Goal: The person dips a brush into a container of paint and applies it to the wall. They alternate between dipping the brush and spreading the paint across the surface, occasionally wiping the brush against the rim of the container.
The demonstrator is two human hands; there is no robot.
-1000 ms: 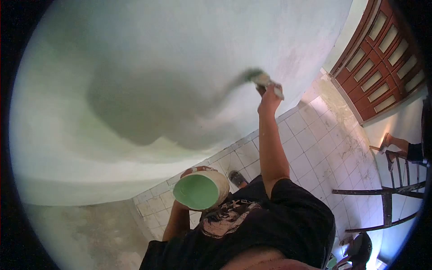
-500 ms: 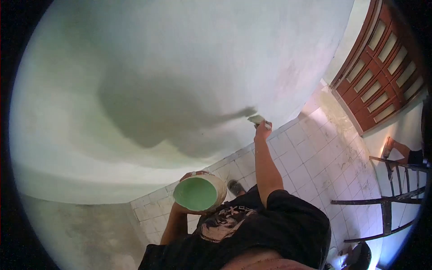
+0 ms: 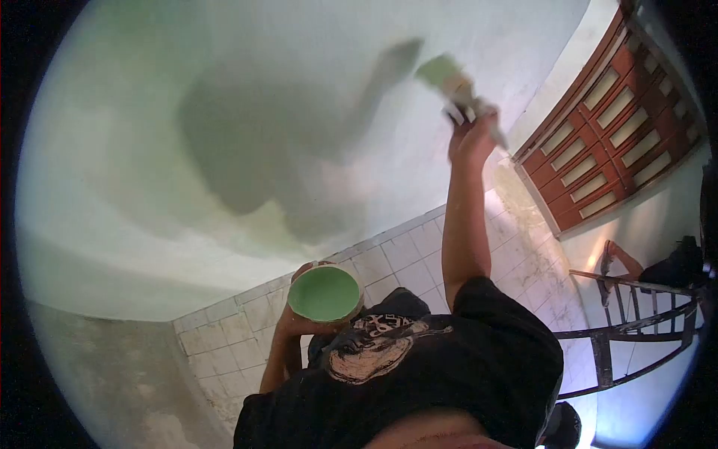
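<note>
My left hand [image 3: 296, 320] is wrapped round a small pale bucket [image 3: 362, 302], held upright in front of my body. Light green paint [image 3: 324, 293] lies inside it. At the end of my raised right arm, my right hand [image 3: 474, 133] is closed on the handle of a wide paintbrush [image 3: 450, 84]. Green paint coats its bristles, which are smeared by motion and point up and left toward the wall [image 3: 314, 45]. Patchy pale green covers the wall, and the shadows of my arm and the brush fall across it.
White floor tiles [image 3: 396, 254] run along the wall's foot. At the right is a reddish-brown panelled door [image 3: 598, 142]. A dark ladder-like frame [image 3: 602, 359] stands below it, with another person's leg [image 3: 624, 262] beside it. Bare grey floor [image 3: 112, 374] lies at lower left.
My right hand has moved up and to the right with the paintbrush, swinging its green bristles into view. The bucket stays in my left hand, slightly higher in view.
</note>
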